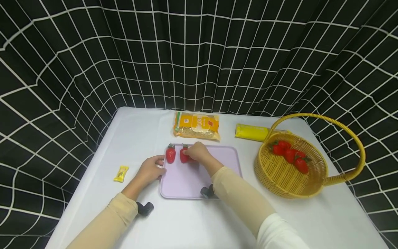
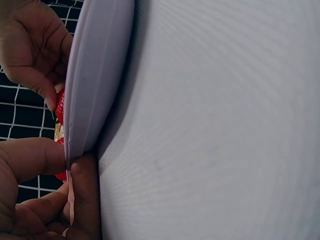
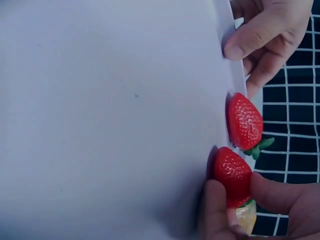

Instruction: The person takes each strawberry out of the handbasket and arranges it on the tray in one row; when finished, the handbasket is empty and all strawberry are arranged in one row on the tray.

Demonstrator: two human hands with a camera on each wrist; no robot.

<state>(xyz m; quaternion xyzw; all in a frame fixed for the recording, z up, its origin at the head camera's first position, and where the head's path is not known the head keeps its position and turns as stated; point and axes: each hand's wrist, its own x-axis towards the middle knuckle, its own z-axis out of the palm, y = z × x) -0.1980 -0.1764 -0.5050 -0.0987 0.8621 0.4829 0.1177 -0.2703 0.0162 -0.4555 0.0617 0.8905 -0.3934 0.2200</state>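
A pale purple tray (image 1: 199, 183) lies on the white table, with two red strawberries with green leaves near its far left corner. The left hand (image 1: 151, 169) pinches the tray's left rim between thumb and fingers, as the left wrist view also shows. Over the tray's far side, the right hand (image 1: 199, 152) holds one strawberry (image 3: 232, 175) between thumb and fingers. Just left of it, the other strawberry (image 3: 245, 121) lies on the tray near the rim, untouched.
At the right stands a yellow wicker basket (image 1: 264, 173) with a tall handle and several strawberries (image 1: 290, 155) inside. Behind the tray lie an orange food bag (image 1: 197, 126) and a yellow packet (image 1: 251, 132). A small yellow wrapped snack (image 1: 121, 173) lies left.
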